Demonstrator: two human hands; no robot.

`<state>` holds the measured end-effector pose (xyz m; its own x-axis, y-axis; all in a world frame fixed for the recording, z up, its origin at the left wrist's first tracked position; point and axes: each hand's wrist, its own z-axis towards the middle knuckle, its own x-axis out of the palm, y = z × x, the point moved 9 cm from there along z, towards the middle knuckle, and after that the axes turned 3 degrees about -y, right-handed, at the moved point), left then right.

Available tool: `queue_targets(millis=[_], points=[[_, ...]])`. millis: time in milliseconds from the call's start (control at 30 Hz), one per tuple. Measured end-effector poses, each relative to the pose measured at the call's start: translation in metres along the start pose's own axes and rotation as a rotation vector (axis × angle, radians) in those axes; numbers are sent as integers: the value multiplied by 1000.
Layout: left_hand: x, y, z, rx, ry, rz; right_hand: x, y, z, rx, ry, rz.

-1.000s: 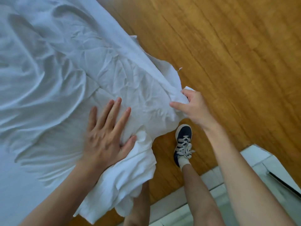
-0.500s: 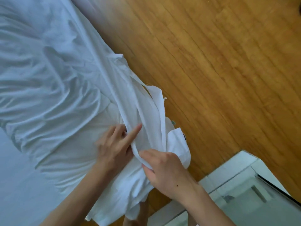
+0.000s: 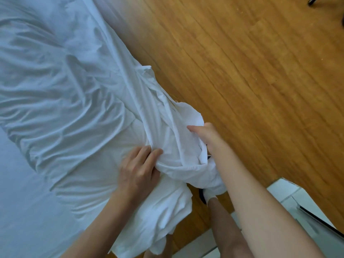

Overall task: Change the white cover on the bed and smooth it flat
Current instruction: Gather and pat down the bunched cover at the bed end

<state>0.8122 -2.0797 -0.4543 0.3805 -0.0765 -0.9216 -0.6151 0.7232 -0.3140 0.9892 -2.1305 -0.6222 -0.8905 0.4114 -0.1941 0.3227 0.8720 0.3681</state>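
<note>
The white cover (image 3: 61, 101) lies rumpled over the bed, bunched into long folds at the bed's corner, with its loose end hanging toward the floor. My left hand (image 3: 138, 168) rests on the bed corner with its fingers curled into a fold of the cover. My right hand (image 3: 206, 135) grips the bunched edge of the cover at the bed's side, thumb pointing left over the cloth. The rest of its fingers are hidden under the fabric.
Wooden floor (image 3: 251, 81) runs along the bed's right side. My leg and a dark shoe (image 3: 202, 197) with a white sock stand just below the hanging cloth. A white tiled ledge (image 3: 290, 198) sits at the lower right. A dark chair foot (image 3: 314, 1) shows at the top right.
My right hand has moved up and right along the cover's edge, drawing the cloth outward. My left hand went from flat pressing to gripping a fold. The view shifted.
</note>
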Motion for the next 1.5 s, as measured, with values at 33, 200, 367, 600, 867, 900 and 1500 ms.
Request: queue_targets(millis=[33, 200, 367, 600, 867, 900, 1500], points=[[0, 0, 0, -6, 2, 4, -7, 4, -1, -57, -75, 17], [0, 2, 1, -41, 16, -4, -49, 64, -83, -641, -398, 79], [-5, 8, 5, -180, 62, -159, -8, 83, -179, -1220, -586, -559], [-17, 35, 8, -664, 14, -493, 51, 56, -200, -1207, 93, -539], [6, 58, 14, -1003, 174, -690, 77, 50, -206, -1327, 262, -668], [7, 59, 15, -1019, 180, -713, 79, 52, -207, -1350, 269, -658], [5, 58, -2, -1224, -17, -1231, 66, 50, -100, -514, 9, -360]])
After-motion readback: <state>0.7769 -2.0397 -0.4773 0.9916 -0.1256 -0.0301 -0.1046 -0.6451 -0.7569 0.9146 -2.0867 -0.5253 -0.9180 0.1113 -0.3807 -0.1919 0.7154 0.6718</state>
